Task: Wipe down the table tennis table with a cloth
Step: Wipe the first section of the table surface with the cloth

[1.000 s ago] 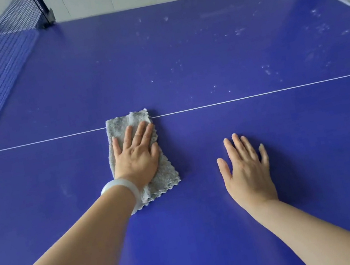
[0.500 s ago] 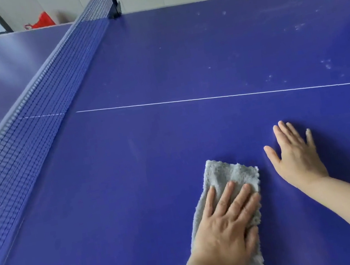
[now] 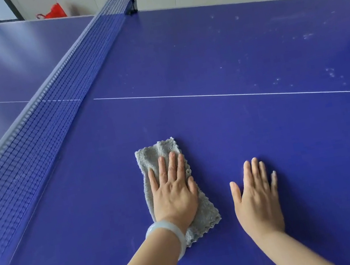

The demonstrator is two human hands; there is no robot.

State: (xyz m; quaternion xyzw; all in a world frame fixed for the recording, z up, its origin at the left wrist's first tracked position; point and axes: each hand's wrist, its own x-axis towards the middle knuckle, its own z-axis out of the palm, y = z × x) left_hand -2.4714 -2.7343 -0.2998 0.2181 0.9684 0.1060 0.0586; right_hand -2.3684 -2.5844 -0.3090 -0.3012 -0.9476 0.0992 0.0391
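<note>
**A:** Where's the cloth?

**B:** The fluffy grey rectangular cloth (image 3: 156, 153) lies flat on the blue table tennis table (image 3: 300, 145). The left hand (image 3: 173, 193) presses it down with straight fingers, gripping nothing.

**A:** And the other hand?

**B:** The right hand (image 3: 257, 199) is at the cloth's three o'clock, flat on bare table. Its fingers are spread, it holds nothing, and it isn't touching the cloth.

**A:** Anything else?

**B:** A dark mesh net (image 3: 30, 139) runs along at nine o'clock, and a thin white line (image 3: 233, 94) crosses at twelve. There's a pale translucent bangle (image 3: 177, 232) on the left wrist.
</note>
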